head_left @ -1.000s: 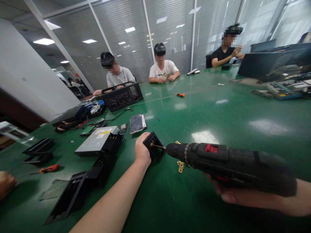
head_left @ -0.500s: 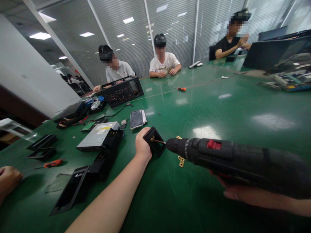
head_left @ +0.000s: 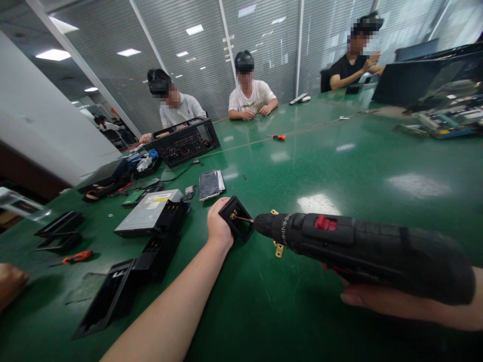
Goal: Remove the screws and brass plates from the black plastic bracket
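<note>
My left hand grips a small black plastic box, open side facing the drill, on the green table. My right hand is wrapped around the grip of a black cordless drill with a red switch. The drill's bit points into the box at a brass fitting. A small brass bracket lies on the table just under the drill's chuck.
A silver optical drive and black plastic frames lie to the left, with an orange screwdriver. Another person's hand is at the far left edge. Three people sit across the table; a black computer chassis stands near them.
The view has shifted slightly; my hands, the box and the drill keep the same hold, with the bit still in the box.
</note>
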{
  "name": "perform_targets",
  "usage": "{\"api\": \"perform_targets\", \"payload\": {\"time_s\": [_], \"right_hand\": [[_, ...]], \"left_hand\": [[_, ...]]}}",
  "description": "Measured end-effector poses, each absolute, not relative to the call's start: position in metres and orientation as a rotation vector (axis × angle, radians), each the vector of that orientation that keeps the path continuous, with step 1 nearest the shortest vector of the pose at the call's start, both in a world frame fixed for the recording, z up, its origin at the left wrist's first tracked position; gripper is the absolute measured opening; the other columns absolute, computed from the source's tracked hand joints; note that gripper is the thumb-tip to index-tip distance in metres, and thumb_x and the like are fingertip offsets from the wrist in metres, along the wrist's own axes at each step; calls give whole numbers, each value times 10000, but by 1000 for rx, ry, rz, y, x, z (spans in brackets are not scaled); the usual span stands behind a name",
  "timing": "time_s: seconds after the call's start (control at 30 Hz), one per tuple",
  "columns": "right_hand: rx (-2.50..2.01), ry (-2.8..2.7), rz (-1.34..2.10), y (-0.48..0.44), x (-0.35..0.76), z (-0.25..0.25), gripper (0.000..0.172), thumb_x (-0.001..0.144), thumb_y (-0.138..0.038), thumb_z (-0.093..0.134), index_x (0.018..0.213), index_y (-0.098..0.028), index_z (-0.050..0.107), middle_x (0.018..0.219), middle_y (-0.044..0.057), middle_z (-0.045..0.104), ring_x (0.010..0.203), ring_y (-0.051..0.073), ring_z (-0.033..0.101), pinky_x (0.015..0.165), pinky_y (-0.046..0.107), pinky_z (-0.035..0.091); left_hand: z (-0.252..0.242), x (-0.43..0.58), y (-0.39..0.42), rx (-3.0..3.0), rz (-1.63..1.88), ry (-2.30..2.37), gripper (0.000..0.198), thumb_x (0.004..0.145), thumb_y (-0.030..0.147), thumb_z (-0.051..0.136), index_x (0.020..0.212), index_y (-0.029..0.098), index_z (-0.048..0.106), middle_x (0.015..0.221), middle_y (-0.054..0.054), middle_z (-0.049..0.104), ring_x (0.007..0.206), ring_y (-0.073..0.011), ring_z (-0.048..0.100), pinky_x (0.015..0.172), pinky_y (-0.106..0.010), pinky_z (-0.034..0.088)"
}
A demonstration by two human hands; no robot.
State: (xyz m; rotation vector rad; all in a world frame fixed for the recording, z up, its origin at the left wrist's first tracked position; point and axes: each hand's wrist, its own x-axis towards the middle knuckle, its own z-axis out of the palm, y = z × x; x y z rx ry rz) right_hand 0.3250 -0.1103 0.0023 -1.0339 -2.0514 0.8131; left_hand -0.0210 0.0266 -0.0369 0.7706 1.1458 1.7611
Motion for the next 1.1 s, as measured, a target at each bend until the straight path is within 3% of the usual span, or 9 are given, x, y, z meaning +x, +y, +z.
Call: {"api": "perform_targets", "payload": {"time_s": [0.17, 0.27, 0.37, 0.5, 0.67, 0.8, 0.97, 1.1], "right_hand": [[-1212, -2098, 776, -119, 326, 6, 512, 831, -622, 900, 1271, -359, 908, 1075, 53, 937, 936, 325, 897, 832, 402, 789], [-1242, -2104, 743, -118, 327, 9, 536, 823, -620, 908, 1285, -350, 902, 1088, 72, 934, 944, 332, 895, 845, 420, 791], [-1161, -2065, 789, -115, 325, 11, 532, 833, -530, 938, 1331, -350, 884, 1123, 49, 940, 975, 317, 902, 908, 403, 782], [-1071, -2048, 977, -111, 316, 18, 369, 864, -507, 917, 1205, -368, 908, 982, -1, 940, 815, 271, 896, 768, 335, 771], [-1041, -1965, 1178, -113, 304, 27, 389, 948, -575, 869, 1249, -332, 906, 1139, 14, 933, 920, 254, 877, 877, 324, 738], [-1074, -1982, 1157, -117, 302, 31, 406, 963, -598, 859, 1276, -344, 904, 1057, 12, 926, 832, 250, 856, 806, 337, 737], [-1103, -1917, 1157, -119, 297, 39, 371, 896, -543, 915, 1224, -371, 915, 1026, -34, 915, 924, 240, 869, 965, 314, 712], [-1134, -1937, 1128, -120, 295, 37, 385, 895, -498, 897, 1248, -346, 912, 1050, -12, 912, 932, 244, 865, 961, 324, 713]], "left_hand": [[-36, -22, 26, 775, 1743, 1146, 252, 667, 421, 840, 756, 228, 704, 704, 25, 651, 679, -179, 627, 710, -312, 509], [-36, -22, 26, 769, 1737, 1153, 263, 665, 431, 842, 756, 228, 702, 703, 28, 651, 673, -172, 616, 699, -305, 501], [-37, -22, 26, 756, 1736, 1146, 256, 652, 424, 838, 751, 225, 710, 702, 24, 657, 671, -170, 611, 693, -303, 501], [-38, -24, 26, 759, 1739, 1144, 256, 673, 428, 840, 759, 226, 708, 696, 31, 646, 666, -168, 621, 700, -301, 510], [-38, -25, 24, 757, 1744, 1153, 250, 653, 416, 839, 749, 221, 715, 699, 26, 647, 663, -166, 613, 693, -301, 505], [-36, -26, 24, 753, 1742, 1154, 247, 626, 407, 840, 735, 220, 721, 704, 15, 655, 674, -173, 620, 688, -306, 497], [-36, -26, 25, 757, 1754, 1162, 244, 622, 403, 838, 735, 222, 720, 702, 20, 659, 676, -176, 637, 706, -312, 514], [-36, -25, 24, 764, 1749, 1168, 240, 640, 406, 837, 735, 225, 712, 693, 26, 653, 673, -177, 641, 707, -312, 516]]}}
